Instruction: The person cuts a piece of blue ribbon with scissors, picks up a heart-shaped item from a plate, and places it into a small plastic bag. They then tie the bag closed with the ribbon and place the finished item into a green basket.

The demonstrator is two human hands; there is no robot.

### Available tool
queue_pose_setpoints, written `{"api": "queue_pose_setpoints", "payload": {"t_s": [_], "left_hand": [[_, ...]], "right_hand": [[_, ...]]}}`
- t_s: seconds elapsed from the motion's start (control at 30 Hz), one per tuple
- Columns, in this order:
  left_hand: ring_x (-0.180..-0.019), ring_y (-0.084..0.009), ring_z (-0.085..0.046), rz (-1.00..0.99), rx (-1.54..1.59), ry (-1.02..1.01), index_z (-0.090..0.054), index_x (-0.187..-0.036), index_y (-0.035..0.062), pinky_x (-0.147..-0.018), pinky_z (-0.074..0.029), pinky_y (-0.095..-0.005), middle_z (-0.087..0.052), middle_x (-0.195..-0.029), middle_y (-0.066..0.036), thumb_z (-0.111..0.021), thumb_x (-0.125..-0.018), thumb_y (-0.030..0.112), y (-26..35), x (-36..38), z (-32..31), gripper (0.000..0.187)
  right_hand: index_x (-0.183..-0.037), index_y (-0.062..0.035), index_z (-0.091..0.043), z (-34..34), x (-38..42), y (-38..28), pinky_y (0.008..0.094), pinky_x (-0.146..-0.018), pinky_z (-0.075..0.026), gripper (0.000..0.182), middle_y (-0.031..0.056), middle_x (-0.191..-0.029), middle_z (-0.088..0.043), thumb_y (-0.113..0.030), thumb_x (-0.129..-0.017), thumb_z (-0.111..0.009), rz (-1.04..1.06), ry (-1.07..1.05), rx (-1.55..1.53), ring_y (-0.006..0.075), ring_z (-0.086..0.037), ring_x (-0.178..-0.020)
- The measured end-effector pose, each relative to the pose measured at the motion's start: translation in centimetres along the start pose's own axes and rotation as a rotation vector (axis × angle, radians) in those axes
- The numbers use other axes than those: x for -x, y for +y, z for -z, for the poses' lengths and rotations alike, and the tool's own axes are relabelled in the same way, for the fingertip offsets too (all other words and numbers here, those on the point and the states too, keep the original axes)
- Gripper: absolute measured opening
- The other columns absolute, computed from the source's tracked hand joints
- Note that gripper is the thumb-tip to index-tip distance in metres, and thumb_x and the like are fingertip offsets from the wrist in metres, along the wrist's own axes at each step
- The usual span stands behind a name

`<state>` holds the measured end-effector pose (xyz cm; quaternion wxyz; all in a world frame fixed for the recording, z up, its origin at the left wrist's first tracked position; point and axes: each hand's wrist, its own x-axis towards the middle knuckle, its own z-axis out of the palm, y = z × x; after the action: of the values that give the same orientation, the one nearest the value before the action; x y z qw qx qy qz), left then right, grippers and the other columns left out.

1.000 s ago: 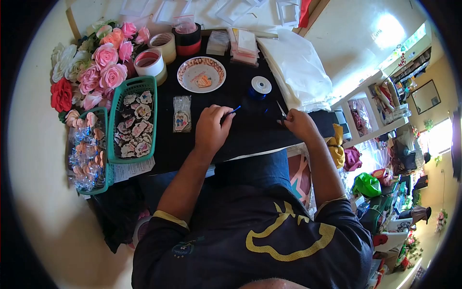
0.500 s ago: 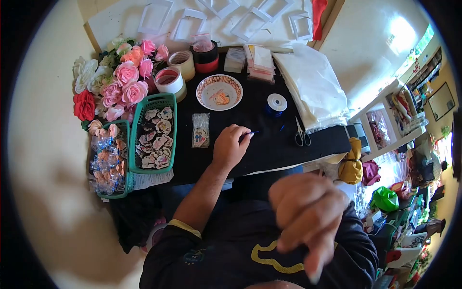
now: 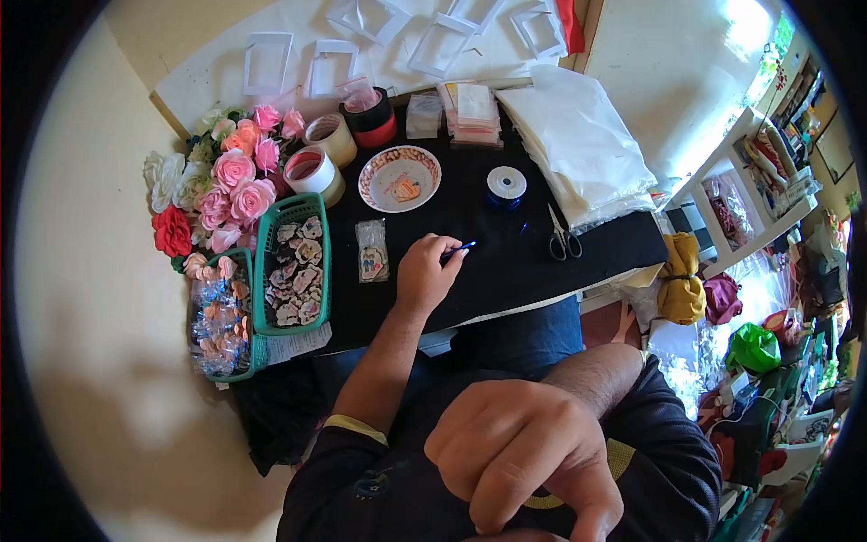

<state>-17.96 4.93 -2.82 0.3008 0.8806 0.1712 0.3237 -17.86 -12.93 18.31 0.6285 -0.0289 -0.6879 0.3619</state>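
On the black tabletop, my left hand point(image 3: 428, 278) is closed with thumb and fingers pinching a thin blue strip point(image 3: 463, 247), its tip poking out to the right. Just left of that hand lies a clear packet with a printed figure cutout point(image 3: 372, 262). My right hand point(image 3: 524, 452) is raised close to the camera, in front of my chest; its fingers curl downward and whatever they hold, if anything, is hidden. Beyond my left hand sit a spool of blue ribbon point(image 3: 507, 185) and a patterned bowl point(image 3: 400, 179). Black-handled scissors point(image 3: 564, 242) lie to the right.
Green baskets at left hold cutouts point(image 3: 296, 271) and wrapped pieces point(image 3: 219, 316). Behind are artificial roses point(image 3: 233, 185), tape rolls point(image 3: 314, 172), small plastic packs point(image 3: 473, 113) and white plastic sheets point(image 3: 582, 144). White frames point(image 3: 442, 45) lie at the back.
My right hand has moved left and lower in the view, still near the camera. My left hand keeps its pinch on the blue strip. The whole view has shifted slightly.
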Motion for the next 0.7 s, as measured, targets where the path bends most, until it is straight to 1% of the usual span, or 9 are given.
{"api": "queue_pose_setpoints", "payload": {"t_s": [0.03,0.13,0.2,0.23,0.3,0.4,0.53,0.63,0.7], "left_hand": [[-0.07,-0.0193,-0.063,-0.005,-0.005,-0.007,-0.07,-0.09,0.0052,-0.061,-0.051,-0.03,-0.065,-0.082,-0.006,-0.074,-0.082,0.013,0.2,0.0,0.0,0.013],[-0.078,-0.0234,-0.065,0.006,-0.033,-0.037,-0.068,-0.09,0.0043,-0.068,-0.053,-0.0344,-0.066,-0.084,-0.008,-0.073,-0.081,0.013,0.6,0.0,0.1,0.013],[-0.079,-0.0236,-0.065,0.056,-0.058,-0.06,-0.068,-0.089,0.0041,-0.068,-0.053,-0.0346,-0.066,-0.083,-0.008,-0.074,-0.081,0.013,0.7,-0.1,0.1,0.013],[-0.079,-0.0236,-0.065,0.054,-0.064,-0.062,-0.068,-0.089,0.0041,-0.068,-0.053,-0.0346,-0.066,-0.083,-0.008,-0.074,-0.081,0.013,0.7,-0.1,0.1,0.013],[-0.079,-0.0237,-0.065,0.019,-0.06,-0.038,-0.069,-0.088,0.0043,-0.069,-0.053,-0.0345,-0.065,-0.083,-0.007,-0.074,-0.081,0.014,0.5,0.0,0.0,0.013],[-0.078,-0.0235,-0.065,0.068,-0.066,-0.061,-0.069,-0.088,0.0047,-0.068,-0.052,-0.0342,-0.065,-0.082,-0.007,-0.074,-0.081,0.014,0.8,-0.1,-0.1,0.012],[-0.078,-0.0225,-0.064,-0.001,-0.089,-0.032,-0.069,-0.087,0.0052,-0.067,-0.052,-0.0341,-0.065,-0.081,-0.006,-0.074,-0.081,0.014,0.3,-0.1,-0.3,0.012],[-0.077,-0.0219,-0.064,0.028,-0.08,-0.045,-0.068,-0.086,0.0055,-0.066,-0.052,-0.0341,-0.064,-0.08,-0.006,-0.074,-0.08,0.014,0.5,-0.2,-0.4,0.012],[-0.076,-0.0218,-0.064,0.032,-0.079,-0.054,-0.068,-0.086,0.0055,-0.066,-0.052,-0.034,-0.064,-0.08,-0.005,-0.074,-0.08,0.014,0.7,-0.2,-0.3,0.012]], "right_hand": [[-0.083,-0.0008,-0.062,0.1,0.3,0.0,0.033,-0.051,-0.038,0.046,0.0086,-0.071,-0.054,-0.046,-0.088,-0.066,0.008,0.004,0.003,0.0203,-0.051,-0.056],[-0.083,-0.0013,-0.063,-1.0,1.0,0.0,0.0333,-0.051,-0.038,0.048,0.0085,-0.071,-0.053,-0.049,-0.087,-0.067,-0.014,0.025,0.008,0.0199,-0.051,-0.055],[-0.083,-0.0012,-0.063,-3.9,0.6,-0.4,0.0341,-0.052,-0.039,0.05,0.0081,-0.071,-0.053,-0.051,-0.085,-0.067,-0.004,0.502,-0.266,0.0199,-0.051,-0.055],[-0.083,-0.0012,-0.063,-2.8,0.8,-0.6,0.0341,-0.052,-0.039,0.05,0.0081,-0.071,-0.053,-0.051,-0.085,-0.067,0.002,0.502,-0.268,0.0199,-0.051,-0.055],[-0.084,-0.0016,-0.063,0.5,0.8,-1.0,0.0348,-0.053,-0.039,0.051,0.0075,-0.071,-0.053,-0.052,-0.086,-0.066,0.063,-0.015,-0.008,0.0197,-0.05,-0.054],[-0.082,-0.0019,-0.062,0.4,1.0,-1.0,0.035,-0.052,-0.038,0.051,0.0067,-0.07,-0.052,-0.053,-0.086,-0.065,0.109,-0.004,0.006,0.019,-0.049,-0.053],[-0.081,-0.0026,-0.061,0.4,0.7,-1.3,0.0353,-0.05,-0.036,0.05,0.0062,-0.068,-0.051,-0.053,-0.086,-0.065,0.173,-0.014,-0.029,0.0185,-0.048,-0.052],[-0.08,-0.0023,-0.06,0.5,1.2,-1.3,0.0352,-0.049,-0.034,0.05,0.0056,-0.067,-0.05,-0.052,-0.087,-0.065,0.159,-0.017,-0.043,0.0184,-0.048,-0.051],[-0.08,-0.0019,-0.06,0.7,1.3,-1.4,0.0347,-0.048,-0.033,0.046,0.0049,-0.066,-0.05,-0.047,-0.089,-0.065,0.085,-0.028,-0.061,0.0187,-0.048,-0.051]]}}
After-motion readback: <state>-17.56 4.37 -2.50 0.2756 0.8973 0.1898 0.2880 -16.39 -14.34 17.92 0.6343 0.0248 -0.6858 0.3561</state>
